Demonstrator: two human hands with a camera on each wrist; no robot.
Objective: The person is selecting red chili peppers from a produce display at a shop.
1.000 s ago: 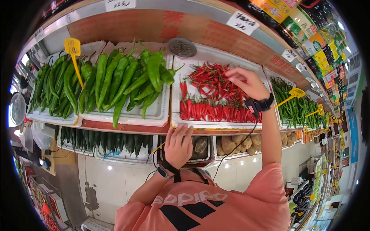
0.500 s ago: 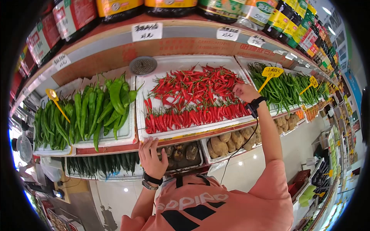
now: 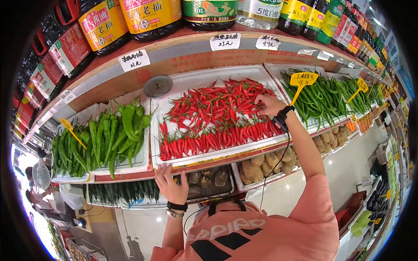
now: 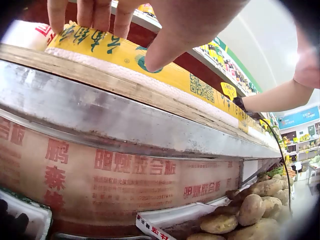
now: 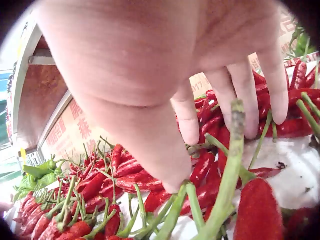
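Red chili peppers [image 3: 204, 104] lie in a white foam box [image 3: 174, 163], a loose pile behind and an aligned row [image 3: 217, 138] along the front. My right hand [image 3: 271, 105] is at the pile's right part, fingers pointing down. In the right wrist view, the hand [image 5: 165, 75] has its thumb touching green stems and its fingertips spread among the peppers [image 5: 205, 170]; no pepper is clearly gripped. My left hand [image 3: 172, 185] rests at the box's front-left edge, fingers extended. In the left wrist view, its fingers [image 4: 122, 20] lie over the yellow-taped edge [image 4: 175, 80].
Large green peppers [image 3: 104, 139] lie left, thin green peppers [image 3: 318, 98] right. A round metal dish [image 3: 158, 86] sits at the box's back-left corner. Bottles [image 3: 152, 15] stand on the shelf above. Potatoes [image 3: 257, 167] are below. A cable [image 3: 272, 174] hangs from the right wrist.
The head view has shifted, bringing more bottles into sight. My right hand's fingers have gone from curled at the pile's right edge to reaching down among the peppers. My left hand stays at the box edge.
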